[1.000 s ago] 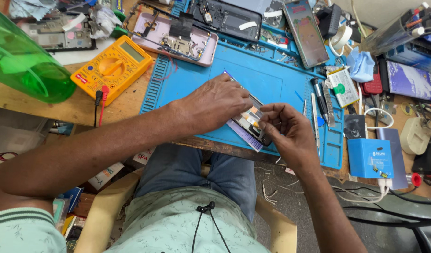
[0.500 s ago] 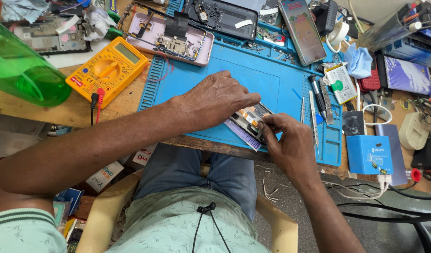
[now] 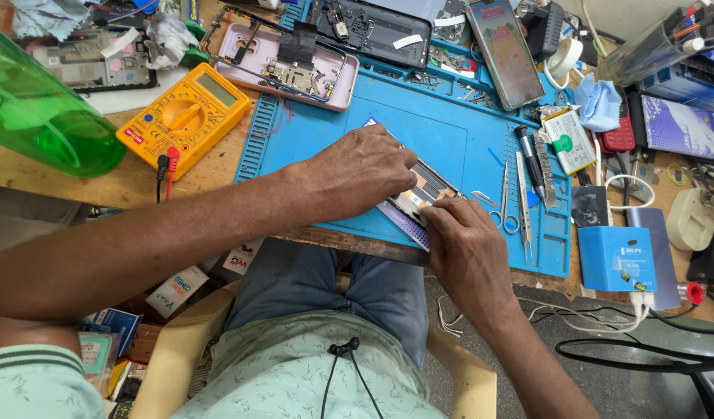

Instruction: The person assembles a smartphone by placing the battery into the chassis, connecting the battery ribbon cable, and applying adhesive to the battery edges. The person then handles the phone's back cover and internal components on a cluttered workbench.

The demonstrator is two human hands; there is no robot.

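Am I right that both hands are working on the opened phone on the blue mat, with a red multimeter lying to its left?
Not quite: the multimeter is yellow-orange, not red, as the head view shows. The rest holds: the left hand and right hand are both on the opened phone on the blue mat.
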